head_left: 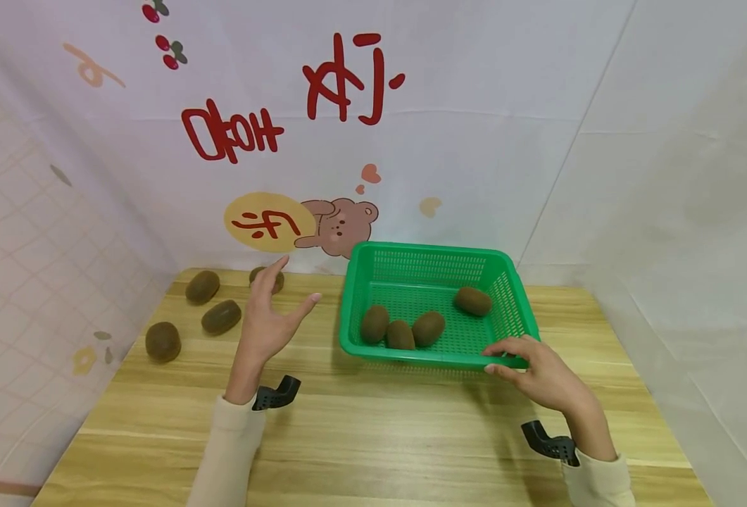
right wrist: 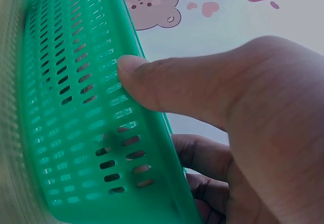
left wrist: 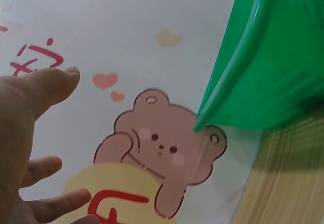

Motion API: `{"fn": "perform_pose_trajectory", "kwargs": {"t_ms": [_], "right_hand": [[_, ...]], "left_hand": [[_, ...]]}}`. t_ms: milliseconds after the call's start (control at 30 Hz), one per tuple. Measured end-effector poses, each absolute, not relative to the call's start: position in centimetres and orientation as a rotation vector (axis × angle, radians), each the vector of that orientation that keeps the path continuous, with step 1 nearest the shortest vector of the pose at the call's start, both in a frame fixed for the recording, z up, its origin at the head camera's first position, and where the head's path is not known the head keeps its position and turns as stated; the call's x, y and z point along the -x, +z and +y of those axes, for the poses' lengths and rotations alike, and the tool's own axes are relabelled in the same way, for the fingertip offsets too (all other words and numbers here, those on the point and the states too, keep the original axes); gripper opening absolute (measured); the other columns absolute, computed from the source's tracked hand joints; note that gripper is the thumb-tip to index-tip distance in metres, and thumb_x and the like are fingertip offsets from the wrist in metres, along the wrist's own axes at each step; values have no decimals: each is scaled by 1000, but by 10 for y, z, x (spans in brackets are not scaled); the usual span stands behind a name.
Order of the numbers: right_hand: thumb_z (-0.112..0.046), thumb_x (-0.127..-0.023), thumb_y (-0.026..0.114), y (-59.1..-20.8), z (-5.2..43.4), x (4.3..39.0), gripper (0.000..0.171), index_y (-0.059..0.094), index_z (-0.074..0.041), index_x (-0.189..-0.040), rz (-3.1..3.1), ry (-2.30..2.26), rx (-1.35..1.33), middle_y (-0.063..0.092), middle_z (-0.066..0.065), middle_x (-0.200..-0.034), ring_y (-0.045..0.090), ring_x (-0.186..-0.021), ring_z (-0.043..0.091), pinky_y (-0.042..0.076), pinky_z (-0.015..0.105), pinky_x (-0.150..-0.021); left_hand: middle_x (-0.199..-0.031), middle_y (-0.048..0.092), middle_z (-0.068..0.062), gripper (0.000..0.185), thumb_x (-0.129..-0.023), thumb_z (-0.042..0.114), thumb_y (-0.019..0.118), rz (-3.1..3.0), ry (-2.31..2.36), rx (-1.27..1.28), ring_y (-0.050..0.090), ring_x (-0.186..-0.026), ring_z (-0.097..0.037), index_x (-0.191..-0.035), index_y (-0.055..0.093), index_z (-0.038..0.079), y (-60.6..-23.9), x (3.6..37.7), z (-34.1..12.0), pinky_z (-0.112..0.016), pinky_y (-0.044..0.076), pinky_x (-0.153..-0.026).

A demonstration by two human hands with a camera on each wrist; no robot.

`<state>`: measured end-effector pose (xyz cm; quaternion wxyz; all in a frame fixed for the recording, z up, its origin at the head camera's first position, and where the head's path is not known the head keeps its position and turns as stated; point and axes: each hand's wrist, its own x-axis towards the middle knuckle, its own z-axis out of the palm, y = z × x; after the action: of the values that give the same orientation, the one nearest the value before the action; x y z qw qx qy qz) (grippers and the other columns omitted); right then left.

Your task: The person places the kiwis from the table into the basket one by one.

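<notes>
a person sits at a wooden table (head_left: 373, 436) in front of a white backdrop printed with a cartoon bear (head_left: 341, 227) and red lettering. a green slotted plastic basket (head_left: 360, 310) sits right of centre on the table. four brown kiwifruit lie inside it: three clustered toward the near left corner (head_left: 401, 329) and one alone toward the far right (head_left: 472, 301).

the right hand (head_left: 534, 372) grips the basket at its near right corner, at about five o'clock on the rim. the right wrist view shows the thumb (right wrist: 167, 84) pressed over the rim with the other fingers curled underneath the slotted wall (right wrist: 76, 112), a pinch that looks meant to steady the basket in place.

the left hand (head_left: 268, 317) hovers over the table just left of the basket, at about nine o'clock from it. its fingers are spread and relaxed, palm turned toward the basket, holding nothing. the left wrist view shows the open fingers (left wrist: 48, 82) with the basket's corner (left wrist: 263, 67) close by but not touching.

four more kiwifruit lie loose on the table on the far left, at roughly ten to eleven o'clock from the left hand: one near the back edge (head_left: 203, 286), one just in front of it (head_left: 221, 317), one nearest the left edge (head_left: 162, 341), and one partly hidden behind the left fingertips (head_left: 276, 281). the hidden one is closest to the hand; whether the fingers touch it cannot be told.
</notes>
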<state>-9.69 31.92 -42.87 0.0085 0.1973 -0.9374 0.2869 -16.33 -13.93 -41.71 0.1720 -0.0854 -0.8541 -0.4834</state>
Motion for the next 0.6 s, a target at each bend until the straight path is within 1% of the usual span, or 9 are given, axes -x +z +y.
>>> {"fn": "perform_pose_trajectory", "kwargs": {"t_ms": [133, 200, 300, 400, 500, 600], "right_hand": [[-26, -92, 78, -430, 319, 98, 20, 78, -20, -111, -2918, 903, -628, 73, -9, -108, 59, -98, 16, 52, 30, -83], [-26, -92, 78, -430, 319, 98, 19, 77, -22, -111, -2912, 903, -631, 73, -10, -107, 59, -98, 17, 52, 30, -83], [-27, -92, 78, -431, 319, 98, 18, 77, -27, -110, -2918, 900, -623, 71, -14, -106, 59, -98, 18, 52, 30, -83], [-28, -92, 78, -431, 319, 97, 17, 76, -30, -109, -2924, 906, -613, 71, -15, -106, 59, -98, 18, 52, 29, -83], [-28, -92, 78, -431, 319, 97, 17, 76, -30, -109, -2922, 909, -612, 71, -15, -106, 59, -98, 18, 52, 30, -83], [-27, -92, 78, -431, 320, 98, 17, 76, -29, -109, -2920, 906, -612, 71, -15, -106, 59, -98, 16, 52, 30, -83]], "left_hand": [[-156, 42, -18, 88, -86, 31, 85, -2403, -1329, 218, 44, -140, -35, -159, 38, 14, -418, 165, -150, -59, 39, -112], [-157, 41, -18, 89, -86, 31, 84, -2397, -1304, 193, 43, -141, -36, -159, 38, 13, -419, 166, -155, -59, 40, -112], [-159, 41, -17, 90, -86, 32, 84, -2395, -1297, 145, 42, -143, -35, -160, 36, 14, -421, 167, -163, -58, 40, -112], [-159, 41, -18, 92, -85, 33, 85, -2399, -1287, 102, 42, -142, -36, -160, 36, 14, -425, 167, -170, -58, 40, -111], [-158, 41, -20, 92, -86, 33, 84, -2414, -1266, 80, 41, -141, -38, -160, 35, 12, -429, 166, -177, -60, 39, -109], [-157, 40, -22, 92, -87, 32, 83, -2435, -1249, 57, 40, -137, -41, -161, 33, 12, -433, 165, -185, -60, 37, -106]]}}
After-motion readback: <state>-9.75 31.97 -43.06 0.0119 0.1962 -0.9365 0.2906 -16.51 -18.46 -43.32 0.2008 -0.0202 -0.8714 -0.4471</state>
